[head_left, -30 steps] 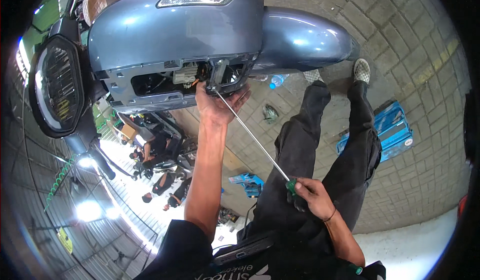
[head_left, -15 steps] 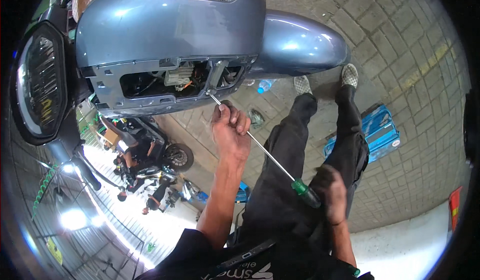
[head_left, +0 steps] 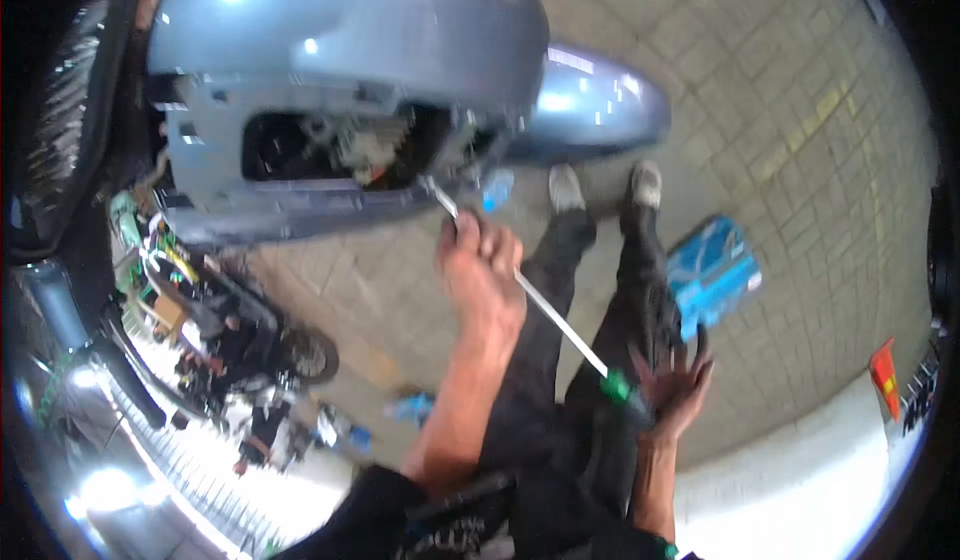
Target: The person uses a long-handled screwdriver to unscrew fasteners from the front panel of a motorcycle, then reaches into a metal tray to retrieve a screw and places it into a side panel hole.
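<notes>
My left hand (head_left: pixel 480 275) is closed round the steel shaft of a long screwdriver (head_left: pixel 562 322), whose tip meets the lower rim of an opening (head_left: pixel 200 160) in a grey-blue scooter body (head_left: pixel 340 30). My right hand (head_left: pixel 675 390) is open, fingers spread, just behind the green and black handle, its palm at or near the handle's end; whether it touches is unclear. Inside the opening a pale metal part (head_left: pixel 370 145) is visible, blurred. A dark headlight unit (head_left: pixel 65 100) is at the left edge, and a grey-blue fender (head_left: pixel 600 100) lies beyond the body.
My legs stretch over the paved floor, beside a blue toolbox (head_left: pixel 712 275). A blue-capped bottle (head_left: pixel 498 190) is under the scooter. Co-workers (head_left: pixel 260 430) and a motorbike (head_left: pixel 310 355) are lower left. An orange-red object (head_left: pixel 888 375) stands by the white wall at right.
My left hand has moved from beside the opening down along the shaft. My right hand has let go of the handle and spread its fingers. The view has shifted and blurred.
</notes>
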Motion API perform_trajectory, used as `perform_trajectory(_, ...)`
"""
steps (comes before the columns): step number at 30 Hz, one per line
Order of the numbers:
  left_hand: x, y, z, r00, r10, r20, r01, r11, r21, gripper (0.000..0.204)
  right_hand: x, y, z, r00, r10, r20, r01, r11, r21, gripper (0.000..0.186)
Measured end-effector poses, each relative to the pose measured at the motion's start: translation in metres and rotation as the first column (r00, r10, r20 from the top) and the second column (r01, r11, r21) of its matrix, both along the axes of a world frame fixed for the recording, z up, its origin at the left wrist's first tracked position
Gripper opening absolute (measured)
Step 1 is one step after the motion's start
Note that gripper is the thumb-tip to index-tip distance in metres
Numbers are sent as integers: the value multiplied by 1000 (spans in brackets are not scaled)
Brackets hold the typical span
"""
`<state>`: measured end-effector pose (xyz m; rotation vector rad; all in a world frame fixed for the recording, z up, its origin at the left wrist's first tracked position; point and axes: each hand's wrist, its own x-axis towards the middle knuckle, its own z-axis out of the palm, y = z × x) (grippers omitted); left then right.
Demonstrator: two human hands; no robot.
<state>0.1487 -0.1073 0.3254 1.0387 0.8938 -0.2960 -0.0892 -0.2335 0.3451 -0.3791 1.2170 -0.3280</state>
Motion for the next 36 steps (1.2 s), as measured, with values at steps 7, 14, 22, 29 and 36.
perform_trajectory(7,-3,5,-2,1000,9,-3,-9,1000,-18,25,-28,1,57,223,695,-683,-926,-69,-372,61)
perform_trajectory(14,-4,3,0,996,65,63,-60,995,-80,23,-35,-20,10,561,826,-47,-815,562,138,57)
perform_trajectory(22,-6,9,-4,991,115,60,-111,991,-70,25,-1,-8,37,413,845,-340,-880,273,-389,56)
perform_trajectory(29,-4,36,-15,738,-674,-39,231,198,953,19,-17,-18,4,445,811,-381,-838,227,-496,47)
perform_trajectory(36,51,54,12,480,-709,-517,333,-398,855,36,3,-53,-13,549,817,179,-834,518,191,48)
